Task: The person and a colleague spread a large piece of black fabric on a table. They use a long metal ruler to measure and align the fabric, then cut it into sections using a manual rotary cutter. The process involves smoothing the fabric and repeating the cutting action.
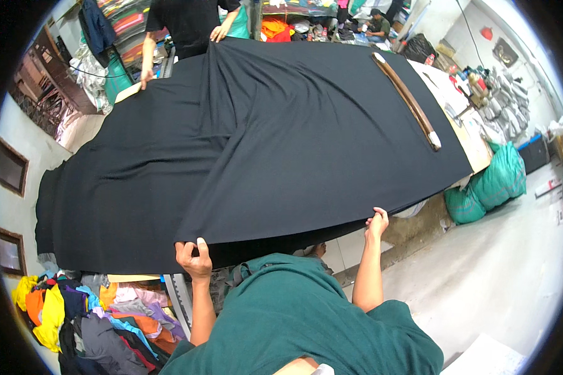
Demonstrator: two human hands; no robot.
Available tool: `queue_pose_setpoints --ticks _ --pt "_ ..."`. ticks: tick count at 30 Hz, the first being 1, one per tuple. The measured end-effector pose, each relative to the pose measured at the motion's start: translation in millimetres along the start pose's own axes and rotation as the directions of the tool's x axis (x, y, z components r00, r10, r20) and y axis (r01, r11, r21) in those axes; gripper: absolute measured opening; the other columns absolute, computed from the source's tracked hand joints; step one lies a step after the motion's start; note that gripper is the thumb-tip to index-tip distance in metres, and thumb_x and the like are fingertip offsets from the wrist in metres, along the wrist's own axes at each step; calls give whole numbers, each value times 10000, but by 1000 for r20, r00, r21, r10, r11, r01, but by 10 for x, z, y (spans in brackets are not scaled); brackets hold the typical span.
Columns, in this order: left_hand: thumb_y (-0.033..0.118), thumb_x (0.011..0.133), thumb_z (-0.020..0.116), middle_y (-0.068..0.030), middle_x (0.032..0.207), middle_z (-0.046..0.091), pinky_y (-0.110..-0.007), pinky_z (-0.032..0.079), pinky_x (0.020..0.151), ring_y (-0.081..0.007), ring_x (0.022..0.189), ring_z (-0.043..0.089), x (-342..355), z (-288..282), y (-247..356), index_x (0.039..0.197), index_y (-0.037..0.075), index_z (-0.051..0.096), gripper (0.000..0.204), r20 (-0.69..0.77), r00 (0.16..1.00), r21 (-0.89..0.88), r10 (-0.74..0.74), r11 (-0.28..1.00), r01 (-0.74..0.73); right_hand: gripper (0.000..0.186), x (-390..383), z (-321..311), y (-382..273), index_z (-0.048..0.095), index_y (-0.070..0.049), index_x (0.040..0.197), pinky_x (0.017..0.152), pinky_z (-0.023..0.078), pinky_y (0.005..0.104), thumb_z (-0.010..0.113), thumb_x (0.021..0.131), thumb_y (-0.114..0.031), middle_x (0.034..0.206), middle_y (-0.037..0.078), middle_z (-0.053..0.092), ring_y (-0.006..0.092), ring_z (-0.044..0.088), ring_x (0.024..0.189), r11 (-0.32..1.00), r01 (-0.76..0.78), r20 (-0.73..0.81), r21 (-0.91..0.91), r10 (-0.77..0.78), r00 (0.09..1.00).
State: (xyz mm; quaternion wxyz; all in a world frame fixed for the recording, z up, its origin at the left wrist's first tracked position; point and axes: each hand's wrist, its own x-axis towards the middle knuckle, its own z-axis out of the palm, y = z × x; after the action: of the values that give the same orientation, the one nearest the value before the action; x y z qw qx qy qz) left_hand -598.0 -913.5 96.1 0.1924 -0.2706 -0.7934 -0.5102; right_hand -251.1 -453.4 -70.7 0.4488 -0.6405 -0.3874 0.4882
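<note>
A wide sheet of black fabric [281, 156] covers most of the long table, with folds fanning from its far edge toward the middle. My left hand [194, 258] pinches the near edge of the cloth, left of my body. Farther right, my right hand [376, 223] grips the same edge, which stretches almost straight between the two hands. Below that edge more black cloth hangs in shadow. A long brown bar with whitish ends [408, 100] lies across the fabric on the right. Across the table, another person's hand [219, 33] holds the far edge of the cloth.
Colourful cloth scraps [106, 319] are heaped at the lower left. Green sacks [491, 184] stand by the table's right end. The pale tabletop [475, 150] shows there beside the fabric. A co-worker in black [184, 25] stands opposite; another person [378, 26] sits farther back.
</note>
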Motion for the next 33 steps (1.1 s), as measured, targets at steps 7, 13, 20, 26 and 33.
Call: queue_pose_setpoints --ticks 7,13,20,26,33 --pt "80 835 753 -155 746 552 -418 426 691 -322 719 540 -223 -60 -10 658 -4 553 280 214 963 49 -164 986 157 225 -659 148 -280 707 -105 1223 537 561 304 549 1069 -155 889 68 684 158 656 613 972 -113 502 -208 205 840" --pt "135 920 700 -33 756 523 -321 414 756 -153 782 540 -465 143 -279 692 18 656 260 291 803 -440 -521 672 596 199 -894 256 -206 665 -64 1229 556 563 313 585 1059 -129 862 68 663 158 650 607 951 -109 551 -290 259 793" --pt "365 952 655 -92 1341 530 -504 339 1155 -316 1332 484 -772 154 -858 1305 110 596 439 525 484 -803 -700 -220 554 182 -964 225 -102 646 -68 1224 545 547 308 539 1084 -113 809 52 631 152 635 595 959 -82 511 -273 217 831" --pt "244 934 748 -152 1427 557 -513 387 1204 -338 1352 523 -340 169 -1286 1374 126 592 482 354 486 -931 -799 -254 262 183 -940 236 30 660 -95 1220 550 537 312 543 1085 -136 784 34 636 143 629 590 964 -58 515 -258 189 836" --pt "310 968 759 -154 1319 690 -441 449 1159 -304 1231 643 106 247 -1181 1374 -16 586 548 494 500 -852 -711 -282 441 180 -920 218 66 667 -90 1178 507 499 297 525 1067 -91 845 49 659 138 629 559 966 -35 486 -258 161 859"
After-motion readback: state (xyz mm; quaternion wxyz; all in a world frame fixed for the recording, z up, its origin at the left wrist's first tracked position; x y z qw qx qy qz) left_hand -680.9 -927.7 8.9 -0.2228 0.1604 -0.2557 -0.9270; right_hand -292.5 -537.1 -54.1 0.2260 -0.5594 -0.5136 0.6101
